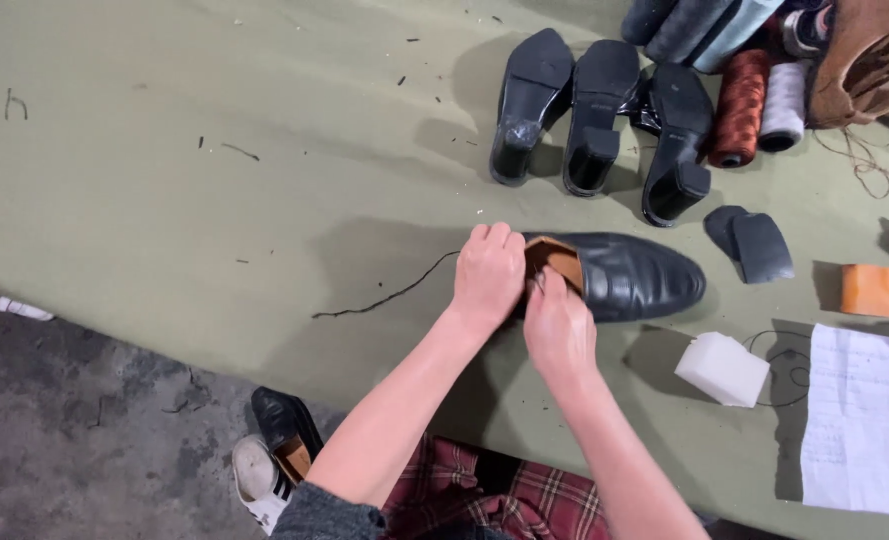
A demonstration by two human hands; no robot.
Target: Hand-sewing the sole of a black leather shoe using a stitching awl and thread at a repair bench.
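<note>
The left hand (488, 272) was closed over the heel end of a black leather shoe (625, 275), its fingers curled on the back rim. The right hand (559, 325) pressed at the near side of the opening, fingers bent into the shoe; whether it pinched something small could not be told. The shoe lay on its sole on the green table (215, 170), near the middle, its toe pointing to 3 o'clock. Its leather was smooth and shiny, with a seam across the vamp, and the lining inside was tan brown. A dark thread (385, 297) ran from the heel toward 9 o'clock.

At 12 o'clock from the shoe stood three black heeled shoes (599, 110), soles up. At 1 o'clock lay spools of thread (741, 105), one rust brown and one white. At 3 o'clock lay a black heel piece (760, 245) and an orange block (871, 289). At 4 o'clock were a white block (722, 369) and a paper sheet (858, 420).
</note>
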